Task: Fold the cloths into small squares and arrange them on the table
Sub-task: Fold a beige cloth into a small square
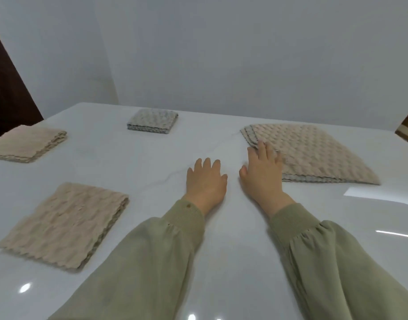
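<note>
Glossy white tabletop (152, 158), faintly veined like marble and catching spots of light, fills the scene below a plain pale grey wall (221, 54). A flat stack of unfolded beige cloths (313, 153), waffle-textured with wavy scalloped edges, lies spread in a broad square. The person's right hand (263, 174) rests with fingers straight and fanned on the stack's left edge, gripping nothing; the fingertips are slightly blurred. The left hand (206, 181) lies just left of the stack, palm down at the bare tabletop, fingers straight and close together, holding nothing. Both arms wear loose olive-green sleeves (140, 262) with ribbed cuffs.

Three folded cloths sit well apart from the stack and from one another. A small grey folded cloth (152, 121), a thick neat square with layered edges, lies to the stack's left, towards the table's far edge. A folded beige cloth (27, 144) lies farther left of the stack, at the frame's edge, its layers showing along the side. A longer folded beige cloth (64, 225), a rumpled rectangle with a zigzag hem, lies left of the stack and nearer the person. Dark wood (6, 88) shows beyond the table far to the stack's left.
</note>
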A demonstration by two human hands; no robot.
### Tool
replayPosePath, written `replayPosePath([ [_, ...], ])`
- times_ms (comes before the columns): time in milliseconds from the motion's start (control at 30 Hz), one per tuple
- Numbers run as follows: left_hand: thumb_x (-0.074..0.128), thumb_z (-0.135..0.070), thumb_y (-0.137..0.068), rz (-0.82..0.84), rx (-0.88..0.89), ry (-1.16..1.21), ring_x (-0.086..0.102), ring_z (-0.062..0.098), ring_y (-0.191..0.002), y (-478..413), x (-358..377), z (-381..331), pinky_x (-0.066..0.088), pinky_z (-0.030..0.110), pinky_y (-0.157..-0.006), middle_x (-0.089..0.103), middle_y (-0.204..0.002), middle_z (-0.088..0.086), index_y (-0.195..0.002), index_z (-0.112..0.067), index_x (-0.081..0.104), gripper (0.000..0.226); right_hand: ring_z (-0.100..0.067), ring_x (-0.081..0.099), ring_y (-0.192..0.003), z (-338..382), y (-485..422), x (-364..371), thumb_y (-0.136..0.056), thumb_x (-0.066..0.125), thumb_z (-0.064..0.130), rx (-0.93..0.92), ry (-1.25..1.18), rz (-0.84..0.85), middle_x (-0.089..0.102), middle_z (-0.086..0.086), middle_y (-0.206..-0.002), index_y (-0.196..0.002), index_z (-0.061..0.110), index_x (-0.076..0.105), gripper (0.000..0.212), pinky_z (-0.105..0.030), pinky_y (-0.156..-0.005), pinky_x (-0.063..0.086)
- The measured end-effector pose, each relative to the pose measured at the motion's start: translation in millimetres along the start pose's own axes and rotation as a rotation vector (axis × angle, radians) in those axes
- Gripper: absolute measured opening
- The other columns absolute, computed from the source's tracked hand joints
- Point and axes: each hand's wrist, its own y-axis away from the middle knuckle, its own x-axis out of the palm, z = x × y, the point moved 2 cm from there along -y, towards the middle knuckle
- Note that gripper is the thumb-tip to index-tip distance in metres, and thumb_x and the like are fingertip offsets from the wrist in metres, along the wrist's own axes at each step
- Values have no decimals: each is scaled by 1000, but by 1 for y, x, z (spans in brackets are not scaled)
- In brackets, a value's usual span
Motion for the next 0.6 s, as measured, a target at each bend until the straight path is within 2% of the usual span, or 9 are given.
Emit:
replayPosePath([
  [100, 24, -40, -101, 54, 2, -7, 3, 28, -146, -20, 12, -24, 12, 47, -115, 12, -158, 5, -150, -19, 14, 55, -32, 5, -145, -31, -24, 12, -94, 36, 29, 7, 59, 52, 9, -14, -158, -146, 13, 24, 57, -57, -113, 1],
  [200, 19, -41, -101, 120, -25, -54, -3, 28, -146, -30, 24, -42, 4, 54, -115, 4, -160, 6, -151, -21, 11, 54, -27, 2, -146, -48, -35, 25, -96, 22, 31, 22, 25, 230, 5, -7, -159, -150, 16, 13, 57, -57, -114, 0],
  [267, 19, -45, -100, 136, -57, -66, -5, 27, -146, -33, 27, -50, 3, 57, -113, 2, -160, 8, -150, -19, 13, 57, -24, 3, -146, -56, -36, 29, -98, 18, 29, -2, 31, 276, 6, -4, -159, -151, 16, 12, 55, -56, -114, 0],
  [367, 21, -50, -99, 130, -90, -51, -5, 26, -146, -33, 27, -60, 2, 58, -113, 2, -160, 6, -150, -15, 13, 63, -21, 3, -146, -76, -32, 24, -98, 18, 28, -18, 9, 273, 8, -1, -159, -151, 18, 13, 54, -54, -114, -1],
  [500, 22, -44, -100, 114, -73, -22, -4, 25, -146, -21, 32, -87, 2, 58, -114, 4, -160, 5, -150, -15, 15, 58, -19, 5, -146, -115, -22, 15, -98, 18, 26, 6, 16, 262, 10, 2, -159, -150, 20, 18, 53, -53, -114, -1],
  [567, 22, -40, -101, 86, -53, -28, -1, 25, -147, -13, 36, -98, 3, 56, -114, 7, -159, 5, -149, -14, 18, 55, -20, 16, -144, -131, -16, 10, -98, 23, 25, -19, -32, 219, 24, 1, -155, -145, 20, 33, 48, -53, -114, 4],
  [600, 22, -38, -101, 72, -44, -30, 1, 25, -146, -10, 37, -100, 4, 54, -115, 10, -159, 5, -148, -15, 20, 53, -23, 29, -139, -136, -12, 8, -97, 27, 23, -55, -104, 172, 39, -1, -147, -135, 18, 47, 43, -52, -113, 12],
])
